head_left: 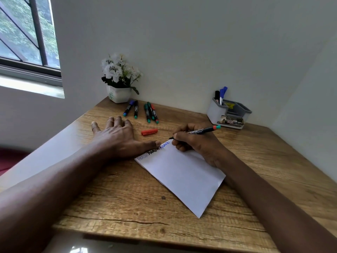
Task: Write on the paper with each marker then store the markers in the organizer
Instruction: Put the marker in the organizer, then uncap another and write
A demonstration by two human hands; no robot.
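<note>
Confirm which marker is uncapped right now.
The marker in the right hand, bare tip at the paper edge; a red cap lies loose on the table. The five markers by the flowerpot are capped.

Wooden table (127, 198) in a wall corner. A paper (184, 176) lies askew near the middle, a red cap (149, 132) just beyond it, and the left hand (116, 137) flat beside it. At the back: a flower pot (119, 95), five markers (150, 111) just beside it, an organizer (218, 112) well apart.
</note>
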